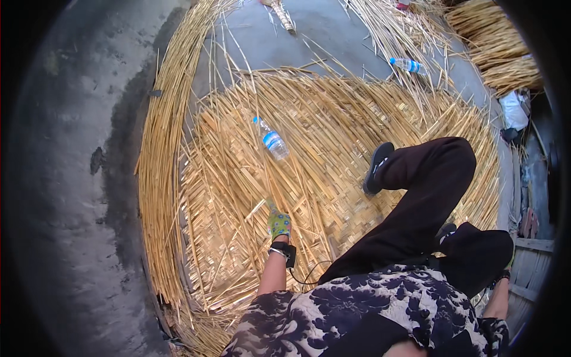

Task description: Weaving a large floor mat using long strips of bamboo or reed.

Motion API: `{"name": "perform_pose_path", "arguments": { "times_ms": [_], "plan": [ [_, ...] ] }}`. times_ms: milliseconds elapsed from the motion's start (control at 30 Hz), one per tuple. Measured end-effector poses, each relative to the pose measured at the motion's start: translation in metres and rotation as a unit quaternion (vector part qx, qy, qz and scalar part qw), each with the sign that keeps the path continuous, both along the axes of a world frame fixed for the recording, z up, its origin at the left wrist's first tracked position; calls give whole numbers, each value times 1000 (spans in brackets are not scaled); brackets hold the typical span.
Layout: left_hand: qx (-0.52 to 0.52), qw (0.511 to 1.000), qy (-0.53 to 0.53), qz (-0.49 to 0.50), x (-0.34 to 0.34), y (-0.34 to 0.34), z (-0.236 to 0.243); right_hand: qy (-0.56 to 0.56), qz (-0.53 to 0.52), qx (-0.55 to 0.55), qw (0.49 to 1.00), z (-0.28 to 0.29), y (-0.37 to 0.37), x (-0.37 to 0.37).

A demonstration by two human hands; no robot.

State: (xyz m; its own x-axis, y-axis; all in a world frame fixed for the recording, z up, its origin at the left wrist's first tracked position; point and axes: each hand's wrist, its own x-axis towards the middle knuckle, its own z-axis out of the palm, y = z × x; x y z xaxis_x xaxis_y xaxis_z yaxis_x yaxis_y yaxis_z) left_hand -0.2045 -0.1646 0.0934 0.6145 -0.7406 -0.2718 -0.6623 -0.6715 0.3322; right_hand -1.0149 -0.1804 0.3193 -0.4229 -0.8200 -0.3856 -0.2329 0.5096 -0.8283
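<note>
My left hand (279,225), in a green flowered glove, is low over a large woven reed mat (348,217). Its fingers look closed around a long split reed strip (264,169) that runs away from me across the mat; the fingertips are blurred. My right hand (512,257) is down at the right beside my bent leg, with only a sliver of glove showing and its fingers hidden. Many loose strips lie along the mat's left and far parts. A clear plastic bottle (275,143) with a blue label lies on its side beyond my left hand.
My shoe (377,168) rests on the mat. A second bottle (408,65) lies at the far right. A long reed bundle (169,154) runs along the left, next to a grey wall (77,178). More reed bundles (499,47) are stacked at the far right, above a white bag (514,111).
</note>
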Motion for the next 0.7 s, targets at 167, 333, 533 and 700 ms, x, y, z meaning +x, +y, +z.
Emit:
{"name": "perform_pose_path", "arguments": {
  "times_ms": [167,333,533,700],
  "plan": [
    [93,983,-90,-127,2,-6,15,-30,-14,-10,999,-20,12,-13],
    [104,976,-95,-168,4,-25,65,-53,-27,-16,998,-35,27,-27],
    [22,946,317,-69,-8,-68,134,-67,-39,-22,997,-45,43,-42],
    [-92,721,686,40,-37,-122,188,-80,-51,-47,994,-45,58,-59]
  ]
}}
